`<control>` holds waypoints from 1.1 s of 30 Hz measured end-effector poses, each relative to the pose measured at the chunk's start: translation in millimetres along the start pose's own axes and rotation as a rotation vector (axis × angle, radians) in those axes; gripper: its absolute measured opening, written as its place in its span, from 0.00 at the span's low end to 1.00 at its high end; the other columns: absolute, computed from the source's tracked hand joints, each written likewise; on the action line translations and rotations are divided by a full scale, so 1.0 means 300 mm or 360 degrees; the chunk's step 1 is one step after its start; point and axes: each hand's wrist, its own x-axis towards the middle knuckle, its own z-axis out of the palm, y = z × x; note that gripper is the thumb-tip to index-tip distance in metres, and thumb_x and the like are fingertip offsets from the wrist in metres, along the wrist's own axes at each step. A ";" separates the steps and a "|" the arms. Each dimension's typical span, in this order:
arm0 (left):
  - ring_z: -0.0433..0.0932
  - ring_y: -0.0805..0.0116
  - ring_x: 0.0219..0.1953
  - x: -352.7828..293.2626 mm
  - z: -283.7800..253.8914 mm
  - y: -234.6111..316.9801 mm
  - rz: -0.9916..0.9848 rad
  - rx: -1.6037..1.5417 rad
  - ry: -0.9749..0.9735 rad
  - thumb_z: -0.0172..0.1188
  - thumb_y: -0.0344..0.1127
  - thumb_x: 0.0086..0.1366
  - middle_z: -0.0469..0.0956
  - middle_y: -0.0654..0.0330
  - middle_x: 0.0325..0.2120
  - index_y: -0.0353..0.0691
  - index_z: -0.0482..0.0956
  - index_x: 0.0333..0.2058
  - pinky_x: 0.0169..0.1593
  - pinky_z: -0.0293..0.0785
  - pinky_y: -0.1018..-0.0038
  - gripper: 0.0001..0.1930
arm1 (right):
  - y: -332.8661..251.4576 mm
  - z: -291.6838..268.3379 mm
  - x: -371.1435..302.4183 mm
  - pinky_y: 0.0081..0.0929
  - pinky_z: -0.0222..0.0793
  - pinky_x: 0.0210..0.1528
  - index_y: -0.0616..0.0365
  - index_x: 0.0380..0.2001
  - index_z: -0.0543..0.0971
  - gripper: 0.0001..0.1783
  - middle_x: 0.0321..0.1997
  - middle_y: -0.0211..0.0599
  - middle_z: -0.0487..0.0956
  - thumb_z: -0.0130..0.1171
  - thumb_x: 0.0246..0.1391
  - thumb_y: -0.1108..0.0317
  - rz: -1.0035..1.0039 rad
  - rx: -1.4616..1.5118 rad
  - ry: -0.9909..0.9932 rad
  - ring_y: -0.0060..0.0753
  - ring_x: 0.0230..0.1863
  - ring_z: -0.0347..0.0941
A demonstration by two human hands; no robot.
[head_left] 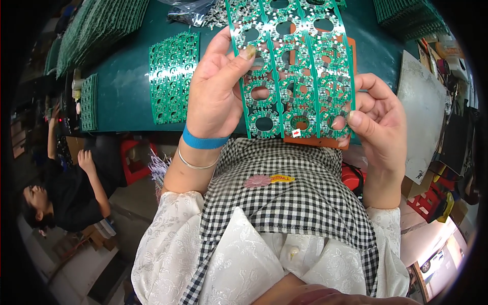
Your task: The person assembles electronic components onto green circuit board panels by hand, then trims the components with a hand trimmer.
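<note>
Between my two hands a green circuit board panel [297, 71] is held up, with rows of ring-shaped boards and round cut-outs. My left hand [223, 81], with a blue band at the wrist, grips its left edge, thumb on the front. At the lower right edge, my right hand [373, 112] pinches the panel between thumb and fingers. A small white sticker with a red arrow [297, 133] is on the panel's lower edge. Behind the panel an orange-brown board [352, 53] shows in part on the green table [119, 56].
Left of my hands lies a stack of green panels [174, 76]. Taller panel stacks [101, 30] stand far left and another stack [406, 19] far right. A plastic bag [190, 12] and small loose parts [216, 18] lie at the back. A person [66, 195] works at the left.
</note>
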 end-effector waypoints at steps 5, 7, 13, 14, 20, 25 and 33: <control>0.80 0.77 0.38 0.003 -0.005 0.005 -0.0040 -0.0001 -0.0005 0.49 0.34 0.68 0.79 0.65 0.42 0.42 0.62 0.59 0.27 0.75 0.83 0.21 | 0.001 0.002 -0.001 0.20 0.77 0.26 0.68 0.49 0.68 0.21 0.30 0.41 0.80 0.60 0.51 0.80 -0.0012 -0.0002 0.0006 0.30 0.32 0.80; 0.78 0.77 0.39 0.005 -0.011 0.008 -0.0052 -0.0023 -0.0032 0.51 0.34 0.68 0.79 0.65 0.41 0.43 0.62 0.58 0.28 0.77 0.79 0.21 | -0.001 0.005 -0.001 0.20 0.77 0.26 0.68 0.49 0.68 0.21 0.30 0.41 0.80 0.60 0.51 0.80 -0.0010 -0.0011 0.0005 0.30 0.32 0.80; 0.76 0.69 0.44 -0.007 -0.006 -0.011 0.0004 0.0107 0.0122 0.54 0.32 0.66 0.72 0.60 0.49 0.41 0.51 0.64 0.36 0.78 0.74 0.31 | 0.008 -0.015 0.005 0.22 0.77 0.26 0.68 0.50 0.67 0.21 0.29 0.40 0.79 0.59 0.52 0.80 -0.0079 -0.0024 -0.0020 0.30 0.32 0.80; 0.74 0.66 0.46 -0.008 -0.002 -0.021 0.0239 0.0166 0.0125 0.55 0.31 0.66 0.66 0.58 0.53 0.41 0.47 0.65 0.40 0.77 0.73 0.34 | 0.008 -0.018 0.005 0.22 0.77 0.26 0.68 0.50 0.67 0.21 0.29 0.40 0.79 0.59 0.53 0.79 -0.0093 -0.0026 -0.0004 0.30 0.33 0.80; 0.61 0.62 0.57 -0.019 -0.027 -0.036 0.1211 0.0652 0.0129 0.58 0.35 0.63 0.49 0.54 0.64 0.39 0.49 0.65 0.52 0.65 0.70 0.37 | 0.007 -0.039 0.016 0.21 0.76 0.26 0.68 0.51 0.67 0.22 0.30 0.41 0.80 0.59 0.53 0.77 -0.0082 0.0026 -0.0060 0.29 0.31 0.79; 0.64 0.60 0.56 -0.018 -0.061 -0.029 0.1548 0.0880 0.0117 0.54 0.37 0.65 0.56 0.51 0.63 0.36 0.57 0.62 0.53 0.65 0.67 0.29 | 0.001 -0.051 0.024 0.19 0.76 0.26 0.67 0.50 0.67 0.21 0.30 0.42 0.80 0.60 0.54 0.76 -0.0044 0.0087 -0.0115 0.27 0.28 0.78; 0.61 0.59 0.59 -0.028 -0.056 -0.034 0.1608 0.0975 0.0043 0.51 0.37 0.65 0.60 0.46 0.59 0.34 0.63 0.58 0.53 0.62 0.70 0.24 | 0.002 -0.044 0.021 0.19 0.76 0.26 0.66 0.49 0.67 0.20 0.30 0.42 0.81 0.60 0.54 0.76 -0.0026 0.0149 -0.0136 0.26 0.27 0.78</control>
